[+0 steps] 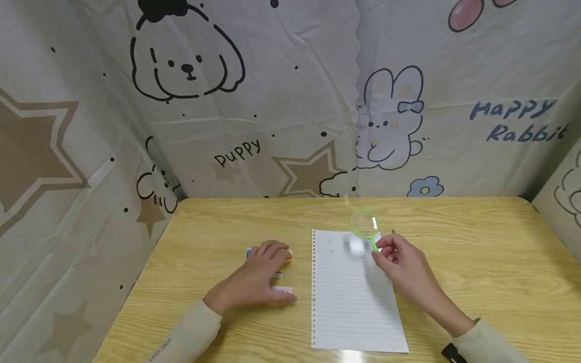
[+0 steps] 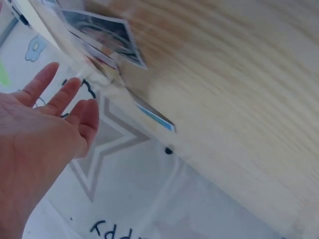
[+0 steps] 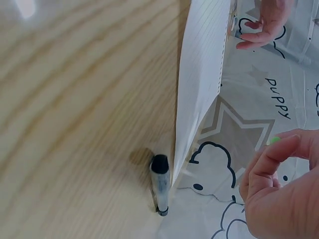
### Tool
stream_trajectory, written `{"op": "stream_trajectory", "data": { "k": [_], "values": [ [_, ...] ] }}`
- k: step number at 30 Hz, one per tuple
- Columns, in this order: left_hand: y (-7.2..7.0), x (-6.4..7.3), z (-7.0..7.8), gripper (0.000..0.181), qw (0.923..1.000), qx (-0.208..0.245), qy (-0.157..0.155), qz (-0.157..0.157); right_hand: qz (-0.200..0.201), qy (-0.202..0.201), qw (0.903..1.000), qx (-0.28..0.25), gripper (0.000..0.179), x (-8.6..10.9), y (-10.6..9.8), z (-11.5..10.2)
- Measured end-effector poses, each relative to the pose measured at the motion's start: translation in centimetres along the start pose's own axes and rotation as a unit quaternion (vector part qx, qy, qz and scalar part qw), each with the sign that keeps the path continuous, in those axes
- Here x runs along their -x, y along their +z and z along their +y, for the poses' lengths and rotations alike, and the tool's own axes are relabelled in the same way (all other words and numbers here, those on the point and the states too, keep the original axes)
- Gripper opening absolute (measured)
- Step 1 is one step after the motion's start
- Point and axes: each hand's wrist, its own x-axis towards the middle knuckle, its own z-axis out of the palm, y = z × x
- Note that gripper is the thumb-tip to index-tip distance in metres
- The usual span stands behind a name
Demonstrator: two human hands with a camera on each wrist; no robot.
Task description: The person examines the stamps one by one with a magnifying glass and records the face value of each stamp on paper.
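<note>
In the head view my right hand pinches the handle of a small green magnifying glass between thumb and fingers. Its round lens stands over the top edge of a lined sheet of paper. To the left of the sheet, my left hand hovers with spread fingers above several small picture cards, partly covering them. The left wrist view shows that hand apart from the cards, its fingers loosely bent and holding nothing. Most of the magnifying glass is hidden in the right wrist view.
A pen or marker with a black end lies on the wooden table, right of the paper; the right hand mostly hides it in the head view. A printed cloth hangs behind the table and along its sides. Faint small marks show near the paper's top left.
</note>
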Motion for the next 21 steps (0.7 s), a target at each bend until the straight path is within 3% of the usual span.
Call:
{"op": "stream_trajectory", "data": {
  "k": [10, 21],
  "values": [
    [0.8, -0.9, 1.7, 0.090, 0.9992, -0.014, 0.013, -0.034, -0.009, 0.031, 0.9995, 0.001, 0.021, 1.0, -1.5, 1.2],
    [1.5, -1.8, 2.4, 0.089, 0.9974, -0.024, 0.052, -0.043, -0.001, 0.049, 0.9986, 0.021, 0.024, 1.6, -3.3, 2.4]
  ]
}}
